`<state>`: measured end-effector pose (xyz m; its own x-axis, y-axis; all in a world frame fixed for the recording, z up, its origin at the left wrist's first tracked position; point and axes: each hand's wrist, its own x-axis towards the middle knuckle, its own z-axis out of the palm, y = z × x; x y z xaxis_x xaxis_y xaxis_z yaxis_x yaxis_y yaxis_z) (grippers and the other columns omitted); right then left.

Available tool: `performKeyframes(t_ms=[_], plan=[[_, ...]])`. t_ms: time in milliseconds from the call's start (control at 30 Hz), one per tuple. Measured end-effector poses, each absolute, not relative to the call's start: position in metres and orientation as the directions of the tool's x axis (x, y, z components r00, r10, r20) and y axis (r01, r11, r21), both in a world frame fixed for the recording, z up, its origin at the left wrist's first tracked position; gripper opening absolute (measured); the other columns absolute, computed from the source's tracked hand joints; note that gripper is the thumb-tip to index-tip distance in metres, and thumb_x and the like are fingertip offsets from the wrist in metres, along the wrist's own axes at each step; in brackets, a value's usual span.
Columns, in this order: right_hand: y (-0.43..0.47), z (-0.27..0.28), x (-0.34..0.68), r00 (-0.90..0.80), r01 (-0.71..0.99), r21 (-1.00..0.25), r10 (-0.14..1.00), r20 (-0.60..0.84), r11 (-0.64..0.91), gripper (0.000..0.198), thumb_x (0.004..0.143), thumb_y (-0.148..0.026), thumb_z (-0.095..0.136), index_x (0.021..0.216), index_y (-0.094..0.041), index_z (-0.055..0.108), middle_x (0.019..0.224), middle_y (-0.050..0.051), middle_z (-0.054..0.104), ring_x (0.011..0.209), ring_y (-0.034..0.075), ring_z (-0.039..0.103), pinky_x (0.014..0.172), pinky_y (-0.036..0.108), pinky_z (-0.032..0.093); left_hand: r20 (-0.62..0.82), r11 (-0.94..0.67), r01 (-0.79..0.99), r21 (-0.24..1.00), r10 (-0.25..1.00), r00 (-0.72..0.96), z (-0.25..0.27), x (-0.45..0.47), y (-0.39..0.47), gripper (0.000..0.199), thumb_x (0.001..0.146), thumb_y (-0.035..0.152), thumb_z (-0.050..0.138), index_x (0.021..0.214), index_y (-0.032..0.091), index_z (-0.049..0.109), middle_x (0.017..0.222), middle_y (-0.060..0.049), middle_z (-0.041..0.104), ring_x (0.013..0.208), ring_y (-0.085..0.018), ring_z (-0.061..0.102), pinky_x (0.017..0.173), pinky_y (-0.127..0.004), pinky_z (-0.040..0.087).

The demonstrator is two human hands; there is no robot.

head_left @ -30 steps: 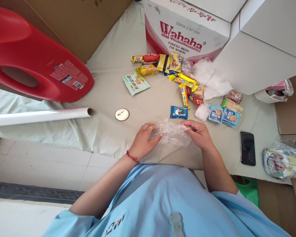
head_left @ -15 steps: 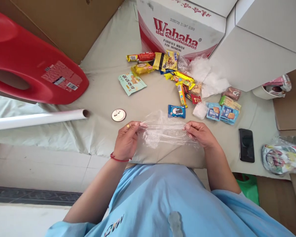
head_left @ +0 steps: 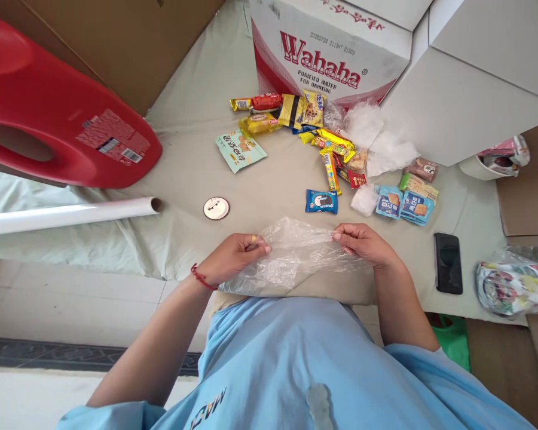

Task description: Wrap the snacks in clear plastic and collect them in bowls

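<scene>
A clear plastic bag is stretched between my hands at the table's near edge. My left hand, with a yellow ring and a red string bracelet, pinches the bag's left side. On the other side, my right hand grips the bag between thumb and fingers. Just beyond the bag lies a small blue snack packet. A round badge rests pin side up, beyond my left hand. Crumpled white plastic and blue snack packets lie beyond my right hand.
Several wrapped snacks are heaped before a Wahaha carton. A mint-green packet lies nearby. At left are a red jug and a white roll. A black phone and a bagged bundle are at right.
My left hand has moved down and turned, its grip shifting on the bag. The bag now spreads wider and looser between my hands. My right hand has barely moved.
</scene>
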<state>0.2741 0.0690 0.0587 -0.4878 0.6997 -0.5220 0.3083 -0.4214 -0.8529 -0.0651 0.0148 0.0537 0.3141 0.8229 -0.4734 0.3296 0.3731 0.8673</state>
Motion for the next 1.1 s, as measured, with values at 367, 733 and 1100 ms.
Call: performKeyframes(t_ms=[367, 733, 1100], plan=[[0.076, 0.049, 0.278, -0.328, 0.317, -0.906, 0.863, -0.383, -0.281, 0.041, 0.089, -0.061, 0.071, 0.088, -0.020, 0.065, 0.064, -0.005, 0.051, 0.054, 0.010, 0.040, 0.051, 0.023, 0.031, -0.569, 0.580, -0.072, 0.811, 0.812, 0.129, 0.056, -0.063, 0.011, 0.051, 0.080, 0.074, 0.069, 0.081, 0.023, 0.067, 0.044, 0.005, 0.050, 0.029, -0.009, 0.029, 0.036, -0.027, 0.019], [0.012, 0.045, 0.233, -0.669, 0.501, -0.544, 0.700, 0.251, 0.674, 0.030, 0.102, -0.032, 0.059, 0.130, -0.024, 0.069, 0.134, 0.013, 0.070, 0.126, 0.029, 0.062, 0.112, 0.049, 0.048, -0.639, 0.640, -0.029, 0.768, 0.769, 0.032, 0.048, -0.063, 0.011, 0.048, 0.081, 0.070, 0.064, 0.073, 0.023, 0.069, 0.047, -0.002, 0.059, 0.031, -0.012, 0.036, 0.038, -0.029, 0.022], [0.007, 0.028, 0.299, -0.816, 0.442, -0.608, 0.577, 0.033, 0.659, 0.033, 0.103, -0.024, 0.059, 0.133, -0.030, 0.072, 0.143, 0.009, 0.069, 0.143, 0.024, 0.056, 0.125, 0.058, 0.036, -0.492, 0.548, 0.113, 0.829, 0.810, -0.320, 0.036, -0.102, -0.007, 0.031, 0.072, 0.047, 0.078, 0.081, 0.020, 0.070, 0.063, 0.001, 0.060, 0.056, -0.015, 0.051, 0.053, -0.027, 0.040]])
